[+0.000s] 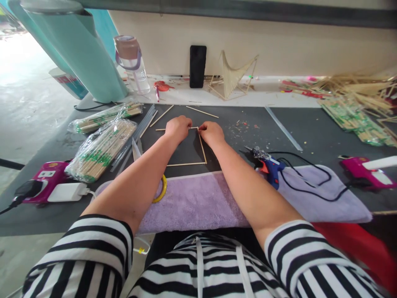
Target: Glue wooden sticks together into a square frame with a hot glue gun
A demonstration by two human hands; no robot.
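On the dark table lies a partial frame of thin wooden sticks, with its right stick point(202, 145) and near stick point(186, 164) meeting at a corner. My left hand point(178, 129) is closed on the far stick point(160, 130), which sticks out to its left. At the far right corner my right hand point(212, 133) pinches the stick ends; its fingertips partly hide the joint. Loose sticks lie beyond my hands, one point(202, 111) at the back and another point(162, 115) to the left. A blue glue gun point(273, 171) rests right of my right forearm.
Bagged sticks point(101, 149) and clear glue sticks point(136, 131) lie left. Scissors with a yellow handle point(163, 188) sit under my left forearm on a purple towel point(198, 203). A phone point(197, 66), bottle point(132, 62) and stick model point(234, 76) stand behind. Power strips point(49, 174) flank the table.
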